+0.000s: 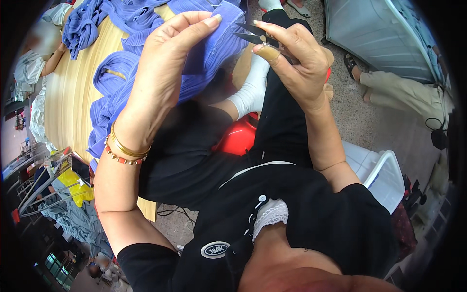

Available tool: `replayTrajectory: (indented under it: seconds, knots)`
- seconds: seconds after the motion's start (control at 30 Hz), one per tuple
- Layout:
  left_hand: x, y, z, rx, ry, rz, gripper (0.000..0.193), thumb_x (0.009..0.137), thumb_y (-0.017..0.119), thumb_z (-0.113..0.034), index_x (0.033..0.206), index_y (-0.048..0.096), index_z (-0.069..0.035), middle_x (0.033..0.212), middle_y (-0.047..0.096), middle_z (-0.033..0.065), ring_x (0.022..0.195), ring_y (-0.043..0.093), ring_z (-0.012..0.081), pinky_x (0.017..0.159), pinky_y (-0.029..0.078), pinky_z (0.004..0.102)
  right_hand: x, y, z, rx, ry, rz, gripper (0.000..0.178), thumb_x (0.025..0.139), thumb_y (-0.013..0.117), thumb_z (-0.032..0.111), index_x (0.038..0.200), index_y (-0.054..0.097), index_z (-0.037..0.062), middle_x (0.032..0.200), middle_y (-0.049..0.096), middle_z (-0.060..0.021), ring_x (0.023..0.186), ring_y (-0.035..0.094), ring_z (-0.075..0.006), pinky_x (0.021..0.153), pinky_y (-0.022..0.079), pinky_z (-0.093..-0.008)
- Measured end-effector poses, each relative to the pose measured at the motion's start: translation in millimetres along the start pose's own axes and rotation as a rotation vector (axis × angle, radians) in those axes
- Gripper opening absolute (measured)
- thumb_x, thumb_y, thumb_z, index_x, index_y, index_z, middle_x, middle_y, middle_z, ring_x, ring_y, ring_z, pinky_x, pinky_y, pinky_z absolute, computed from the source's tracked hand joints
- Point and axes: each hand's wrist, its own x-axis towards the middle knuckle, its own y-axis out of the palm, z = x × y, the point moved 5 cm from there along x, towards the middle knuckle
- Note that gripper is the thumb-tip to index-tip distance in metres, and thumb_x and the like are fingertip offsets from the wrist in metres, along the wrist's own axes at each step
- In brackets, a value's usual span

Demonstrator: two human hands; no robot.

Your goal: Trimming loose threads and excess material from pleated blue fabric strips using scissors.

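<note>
My left hand (177, 36) pinches the edge of a blue-purple ribbed garment (221, 44) between thumb and fingers and holds it raised. The cloth hangs from there toward my lap and the table. In my right hand (299, 61) is a pair of small dark thread snips (255, 36), gripped between thumb and fingers. Their blades are spread apart, with the tips beside the garment's held edge. Whether the tips touch the cloth, I cannot tell. Tan tape or a plaster wraps my right thumb.
More blue-purple garments (129, 19) lie heaped on the light wooden table (68, 107) at left, where another person's arm (53, 61) rests. A white plastic bin (389, 180) stands by my right side. A large grey-blue cloth-sided container (379, 39) is at the far right, near a person in beige trousers (404, 90).
</note>
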Motion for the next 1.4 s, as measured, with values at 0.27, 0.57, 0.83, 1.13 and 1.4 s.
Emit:
replayTrajectory:
  seconds: [0.27, 0.57, 0.83, 1.13, 1.4]
  knots:
    - [-1.9, 0.9, -2.3, 0.011, -0.011, 0.034, 0.021, 0.093, 0.064, -0.015, 0.109, 0.066, -0.002, 0.101, 0.069, 0.0014, 0.093, 0.063, 0.0062, 0.083, 0.047, 0.0175, 1.7, 2.4, -1.3, -0.013, 0.039, -0.045, 0.039, 0.070, 0.083, 0.013, 0.107, 0.074, 0.0092, 0.067, 0.051, -0.0018, 0.057, 0.049, -0.0115, 0.052, 0.038, -0.0253]
    - [-1.6, -0.9, -1.5, 0.021, 0.014, 0.006, 0.022, 0.092, 0.066, -0.017, 0.109, 0.066, -0.003, 0.102, 0.068, 0.0002, 0.096, 0.061, 0.0057, 0.086, 0.045, 0.0182, 4.3, 5.1, 3.3, 0.010, 0.077, -0.036, 0.036, 0.071, 0.083, 0.011, 0.106, 0.074, 0.0064, 0.068, 0.052, -0.0020, 0.056, 0.049, -0.0095, 0.050, 0.038, -0.0238]
    - [-2.3, 0.8, 0.5, 0.015, -0.023, -0.015, 0.024, 0.092, 0.066, -0.019, 0.109, 0.066, -0.003, 0.103, 0.068, 0.0001, 0.098, 0.061, 0.0055, 0.087, 0.044, 0.0186, 3.0, 3.3, 0.3, 0.012, 0.044, -0.022, 0.040, 0.068, 0.085, 0.010, 0.106, 0.073, 0.0071, 0.067, 0.050, -0.0018, 0.056, 0.047, -0.0103, 0.050, 0.037, -0.0244]
    - [-3.7, 2.8, 0.0, -0.031, -0.024, 0.043, 0.022, 0.093, 0.065, -0.020, 0.109, 0.066, -0.004, 0.102, 0.069, 0.0002, 0.096, 0.062, 0.0050, 0.086, 0.045, 0.0189, 2.5, 4.6, 1.5, 0.023, 0.021, -0.023, 0.042, 0.067, 0.085, 0.009, 0.108, 0.073, 0.0072, 0.066, 0.045, -0.0003, 0.056, 0.042, -0.0090, 0.049, 0.033, -0.0243]
    - [-5.8, 3.9, -0.2, -0.016, -0.024, 0.038, 0.024, 0.092, 0.066, -0.022, 0.108, 0.067, -0.005, 0.102, 0.069, 0.0002, 0.097, 0.062, 0.0053, 0.089, 0.045, 0.0198, 1.7, 5.3, 4.5, 0.074, 0.073, -0.045, 0.041, 0.070, 0.084, 0.011, 0.109, 0.072, 0.0064, 0.068, 0.043, 0.0009, 0.057, 0.040, -0.0076, 0.049, 0.031, -0.0242]
